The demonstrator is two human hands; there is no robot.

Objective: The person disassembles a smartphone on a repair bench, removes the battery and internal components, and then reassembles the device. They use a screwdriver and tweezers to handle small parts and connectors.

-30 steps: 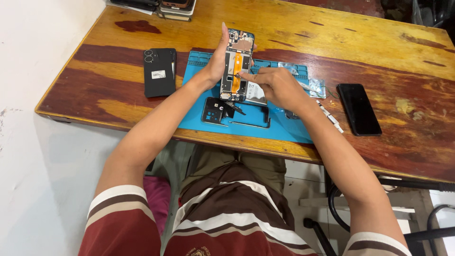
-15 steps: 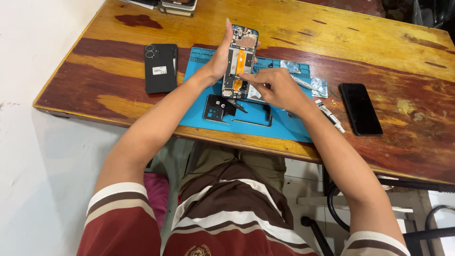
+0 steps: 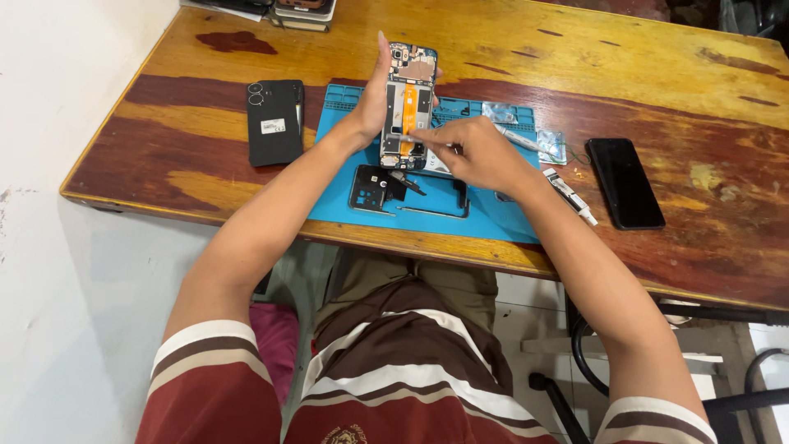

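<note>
The opened phone (image 3: 408, 107) stands tilted up on its lower end over the blue mat (image 3: 493, 210) — back cover off, insides facing me, an orange strip running down its middle. My left hand (image 3: 374, 103) cups its left edge; my right hand (image 3: 477, 152) touches its lower part with the fingertips — a thin tool may be pinched there, I can't tell.

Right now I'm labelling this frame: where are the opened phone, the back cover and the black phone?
opened phone (image 3: 408, 99), head view, orange strip.
back cover (image 3: 275, 122), head view, middle.
black phone (image 3: 625, 182), head view, screen.
</note>
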